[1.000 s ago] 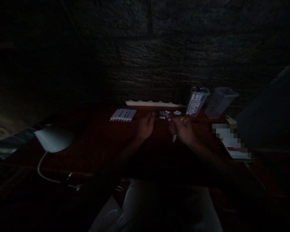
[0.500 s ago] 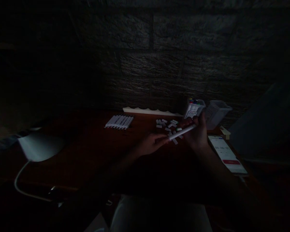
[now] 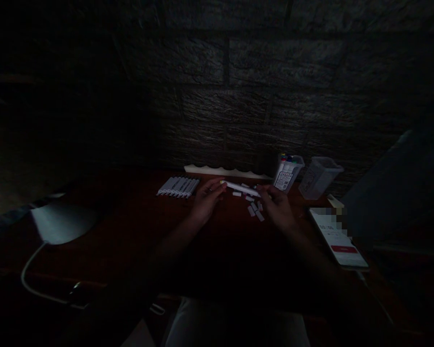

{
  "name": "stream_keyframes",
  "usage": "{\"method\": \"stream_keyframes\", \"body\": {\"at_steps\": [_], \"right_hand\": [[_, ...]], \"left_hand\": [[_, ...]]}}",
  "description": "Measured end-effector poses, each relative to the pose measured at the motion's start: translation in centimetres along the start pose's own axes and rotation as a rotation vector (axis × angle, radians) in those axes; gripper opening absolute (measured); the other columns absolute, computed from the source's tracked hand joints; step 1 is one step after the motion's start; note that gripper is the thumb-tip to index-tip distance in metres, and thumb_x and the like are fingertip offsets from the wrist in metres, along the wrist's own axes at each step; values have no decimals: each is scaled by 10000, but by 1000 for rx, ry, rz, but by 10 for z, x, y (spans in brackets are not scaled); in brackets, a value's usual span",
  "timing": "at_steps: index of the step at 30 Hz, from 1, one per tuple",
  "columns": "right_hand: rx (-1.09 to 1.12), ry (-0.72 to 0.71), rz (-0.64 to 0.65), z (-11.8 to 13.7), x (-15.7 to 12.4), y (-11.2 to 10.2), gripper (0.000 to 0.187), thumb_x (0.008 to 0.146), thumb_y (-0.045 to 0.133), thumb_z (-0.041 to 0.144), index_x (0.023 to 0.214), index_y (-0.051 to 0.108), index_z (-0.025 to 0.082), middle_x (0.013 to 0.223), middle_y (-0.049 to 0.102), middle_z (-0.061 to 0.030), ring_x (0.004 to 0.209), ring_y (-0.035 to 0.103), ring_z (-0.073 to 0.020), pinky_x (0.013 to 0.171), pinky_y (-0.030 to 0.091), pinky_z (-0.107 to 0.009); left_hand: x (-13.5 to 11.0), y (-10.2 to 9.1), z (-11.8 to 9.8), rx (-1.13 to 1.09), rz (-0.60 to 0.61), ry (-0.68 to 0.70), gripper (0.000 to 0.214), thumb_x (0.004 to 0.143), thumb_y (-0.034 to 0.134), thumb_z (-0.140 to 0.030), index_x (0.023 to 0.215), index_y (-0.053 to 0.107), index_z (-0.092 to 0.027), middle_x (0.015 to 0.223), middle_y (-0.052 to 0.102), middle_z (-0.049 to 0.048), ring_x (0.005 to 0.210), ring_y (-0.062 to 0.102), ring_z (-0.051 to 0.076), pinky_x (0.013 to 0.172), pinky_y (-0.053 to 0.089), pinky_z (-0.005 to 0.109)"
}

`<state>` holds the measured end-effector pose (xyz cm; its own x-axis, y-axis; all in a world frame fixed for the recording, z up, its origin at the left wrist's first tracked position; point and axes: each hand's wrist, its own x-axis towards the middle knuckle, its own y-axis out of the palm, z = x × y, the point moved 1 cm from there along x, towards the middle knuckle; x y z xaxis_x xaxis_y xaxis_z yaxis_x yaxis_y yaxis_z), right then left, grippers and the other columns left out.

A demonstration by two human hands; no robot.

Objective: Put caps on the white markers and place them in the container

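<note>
A white marker [image 3: 240, 188] with a yellowish tip at its left end is held between both hands above the dark wooden table. My left hand [image 3: 208, 198] pinches that left end, and my right hand [image 3: 277, 205] has its fingers closed on the right end. Below and behind the marker lie several loose white marker caps [image 3: 256, 211], partly hidden by it and by my right hand. To the left of my left hand, several white markers [image 3: 178, 187] rest side by side in a tidy row.
Behind my right hand stands a clear box of markers [image 3: 288, 172], with a second clear box [image 3: 320, 178] beside it. A lit phone [image 3: 338, 243] lies at the right edge, cable attached. A white lamp shade [image 3: 63, 221] is at left. A wavy white strip [image 3: 227, 171] runs along the stone wall.
The marker has moved left and swung from slanting up to the right to slanting slightly down to the right. Both hands have shifted left with it, uncovering the boxes.
</note>
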<state>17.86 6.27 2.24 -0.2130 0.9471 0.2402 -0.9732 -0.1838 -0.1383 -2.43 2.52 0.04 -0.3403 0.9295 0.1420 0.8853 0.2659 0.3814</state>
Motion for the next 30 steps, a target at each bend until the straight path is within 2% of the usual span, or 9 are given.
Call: {"method": "stream_keyframes", "body": {"at_steps": [6,9,14,18,22,26,30], "right_hand": [[-43,-37,69,8,-5,1,306,752,681,461,879,716,186,818,686,-28,645,573,-137,564,444,-255],[-67,-20,163,6,-7,5,278,762,680,448,867,729,194,817,697,-28,707,601,-154,640,466,-281],[-60,-75,270,-4,-13,18,260,734,725,415,904,715,218,839,714,-15,753,630,-158,727,481,-304],[-143,-180,247,-9,-13,20,267,744,723,413,931,710,223,890,724,-27,785,644,-171,743,486,-315],[-272,-221,221,-12,-13,19,230,760,710,390,908,716,214,890,730,-41,764,647,-183,713,484,-318],[-254,-223,290,-12,-15,22,227,789,682,394,923,711,214,920,732,-40,796,648,-184,733,477,-316],[-186,-174,365,-10,-16,23,287,781,682,434,965,707,215,914,725,-27,794,636,-180,734,468,-310]], "left_hand": [[5,-2,-2,-185,29,-88,239,715,757,-231,950,713,-240,1076,704,12,887,630,117,699,449,204],[6,-3,-2,-247,22,-123,218,735,738,-216,950,714,-243,1095,709,13,928,630,124,723,451,211],[7,-5,-7,-272,28,-104,191,778,691,-218,965,708,-250,1171,686,0,966,626,115,731,467,200],[7,-6,-8,-287,46,-95,162,800,668,-197,955,698,-229,1123,698,-1,937,643,90,787,485,190],[9,-5,-7,-303,31,-96,176,802,667,-158,967,685,-215,959,720,-2,952,664,94,868,490,192],[10,-3,-8,-344,21,-107,160,809,650,-120,936,690,-209,911,724,-12,946,673,97,889,492,196],[10,-3,-8,-324,34,-125,128,815,651,-140,905,693,-221,984,727,-10,932,665,98,846,502,209]]}}
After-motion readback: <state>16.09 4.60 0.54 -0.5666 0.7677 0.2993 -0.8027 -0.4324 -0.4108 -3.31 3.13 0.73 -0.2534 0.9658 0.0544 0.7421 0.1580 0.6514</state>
